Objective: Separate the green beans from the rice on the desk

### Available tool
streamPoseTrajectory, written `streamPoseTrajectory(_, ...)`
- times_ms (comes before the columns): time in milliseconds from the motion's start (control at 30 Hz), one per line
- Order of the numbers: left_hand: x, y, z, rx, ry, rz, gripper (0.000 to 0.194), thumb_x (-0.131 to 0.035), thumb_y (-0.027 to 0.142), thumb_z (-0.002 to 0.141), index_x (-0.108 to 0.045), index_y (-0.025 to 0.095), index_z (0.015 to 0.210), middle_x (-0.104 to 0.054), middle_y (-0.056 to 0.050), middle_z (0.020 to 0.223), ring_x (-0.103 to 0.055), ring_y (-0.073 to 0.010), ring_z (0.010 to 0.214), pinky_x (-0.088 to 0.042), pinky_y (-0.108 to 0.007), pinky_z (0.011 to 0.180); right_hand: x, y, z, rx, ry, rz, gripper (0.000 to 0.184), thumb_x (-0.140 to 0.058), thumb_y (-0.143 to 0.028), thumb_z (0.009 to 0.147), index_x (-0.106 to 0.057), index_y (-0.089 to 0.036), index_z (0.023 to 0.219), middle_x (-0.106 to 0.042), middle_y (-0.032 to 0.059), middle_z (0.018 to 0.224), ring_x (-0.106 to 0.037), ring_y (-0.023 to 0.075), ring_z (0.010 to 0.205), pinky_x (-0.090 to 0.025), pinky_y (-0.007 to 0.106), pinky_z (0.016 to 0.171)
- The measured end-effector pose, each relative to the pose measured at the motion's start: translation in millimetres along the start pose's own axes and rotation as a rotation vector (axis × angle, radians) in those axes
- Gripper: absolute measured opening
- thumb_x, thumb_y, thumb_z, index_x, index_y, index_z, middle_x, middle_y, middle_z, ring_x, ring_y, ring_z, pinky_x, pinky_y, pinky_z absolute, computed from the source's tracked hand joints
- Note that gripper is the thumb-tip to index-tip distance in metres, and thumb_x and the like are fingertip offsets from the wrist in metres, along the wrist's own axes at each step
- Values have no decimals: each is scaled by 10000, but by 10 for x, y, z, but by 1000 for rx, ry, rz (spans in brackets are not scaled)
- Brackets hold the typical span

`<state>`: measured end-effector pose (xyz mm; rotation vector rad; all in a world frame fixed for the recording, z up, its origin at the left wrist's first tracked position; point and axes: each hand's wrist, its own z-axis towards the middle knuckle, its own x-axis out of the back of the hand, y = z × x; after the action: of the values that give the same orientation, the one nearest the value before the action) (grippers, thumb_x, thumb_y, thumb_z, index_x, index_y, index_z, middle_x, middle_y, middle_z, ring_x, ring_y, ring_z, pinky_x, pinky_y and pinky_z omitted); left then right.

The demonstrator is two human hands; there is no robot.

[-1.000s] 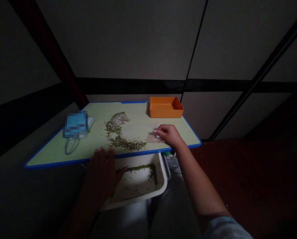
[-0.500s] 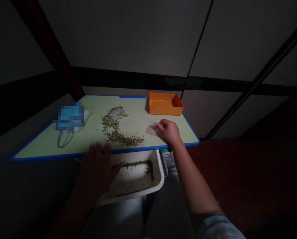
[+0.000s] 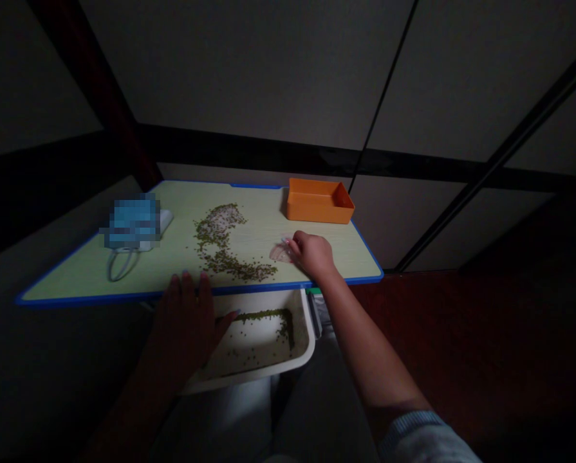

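My right hand is closed in a pinch on a clear, fan-shaped piece of plastic that looks like a protractor. Its lower edge is close to the tabletop, and my fingers cover part of it. To its left, small green beans lie in a curved band, with a patch of whitish grains mixed in at the far end. My left hand is open, fingers spread, with its fingertips at the table's near edge. Its thumb reaches over a white bin that has green beans along its inner sides.
An orange open box stands at the back right of the pale, blue-edged table. At the left is a blurred-out blue object with a looped strap. Dark cabinet panels rise behind the table.
My right hand has moved left with the clear plastic piece, closer to the beans. My left hand stays at the table edge. The view has shifted slightly.
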<state>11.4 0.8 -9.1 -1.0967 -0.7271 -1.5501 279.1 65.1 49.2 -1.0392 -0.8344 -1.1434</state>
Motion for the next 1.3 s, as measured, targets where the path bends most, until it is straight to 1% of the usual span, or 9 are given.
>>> streamPoseTrajectory(167, 22, 12, 8, -4, 7, 17, 895, -442, 605, 808, -312, -48, 1405, -362, -407, 1455, -321, -496, 1416, -375, -599, 1080, 3, 2, 9, 85, -44, -14, 386, -416, -492, 989, -698, -231, 946, -754, 83, 914, -650, 205, 803, -308, 277, 648)
streamPoseTrajectory(333, 40, 8, -4, -16, 9, 33, 882, -426, 602, 817, -312, -44, 1407, -375, -392, 1457, -321, -483, 1421, -378, -599, 1080, -17, 71, -9, 89, -34, 99, 375, -472, -492, 965, -724, -223, 896, -750, 64, 839, -629, 185, 740, -297, 267, 625)
streamPoseTrajectory(433, 58, 8, -7, -28, 2, 36, 874, -411, 600, 829, -308, -47, 1409, -381, -392, 1453, -331, -484, 1415, -383, -592, 1077, -23, 129, -34, 72, -2, 195, 350, -513, -463, 946, -726, -206, 841, -726, 51, 751, -586, 164, 669, -285, 259, 601)
streamPoseTrajectory(567, 66, 15, 4, -10, -15, 22, 880, -445, 596, 814, -326, -48, 1402, -388, -397, 1446, -343, -482, 1411, -373, -605, 1084, -25, 240, -68, -14, 38, 361, 311, -568, -435, 910, -703, -189, 776, -665, 16, 651, -511, 134, 587, -269, 246, 564)
streamPoseTrajectory(633, 68, 19, 7, -1, -23, 18, 878, -474, 581, 805, -332, -49, 1399, -390, -397, 1444, -341, -487, 1409, -359, -596, 1098, -24, 281, -81, -40, 38, 440, 305, -587, -431, 895, -689, -182, 750, -635, 1, 620, -487, 125, 568, -266, 242, 552)
streamPoseTrajectory(733, 74, 21, 1, -13, -30, 12, 885, -485, 572, 803, -325, -65, 1396, -370, -407, 1448, -330, -501, 1407, -337, -584, 1118, -17, 293, -98, -17, 5, 498, 297, -604, -422, 882, -685, -177, 737, -611, -10, 595, -478, 120, 563, -269, 240, 552)
streamPoseTrajectory(933, 49, 4, -16, -20, -22, 66, 879, -431, 595, 831, -276, -34, 1425, -357, -387, 1464, -322, -491, 1414, -358, -584, 1101, -3, 249, -114, 15, 16, 462, 304, -604, -421, 886, -685, -177, 725, -589, -11, 567, -463, 119, 556, -255, 241, 558)
streamPoseTrajectory(1100, 17, -8, -2, -52, 23, 93, 888, -431, 620, 815, -353, -59, 1382, -419, -401, 1399, -406, -505, 1353, -389, -567, 1077, -1, 237, -113, 34, 2, 426, 305, -604, -413, 892, -687, -174, 721, -594, -6, 568, -456, 116, 551, -233, 245, 556)
streamPoseTrajectory(1300, 12, 1, 5, -51, 42, 93, 866, -415, 603, 824, -371, -64, 1375, -430, -410, 1389, -419, -523, 1335, -412, -604, 1036, 3, 201, -107, 41, 29, 334, 311, -581, -426, 907, -692, -189, 740, -634, 8, 611, -457, 123, 547, -224, 258, 558)
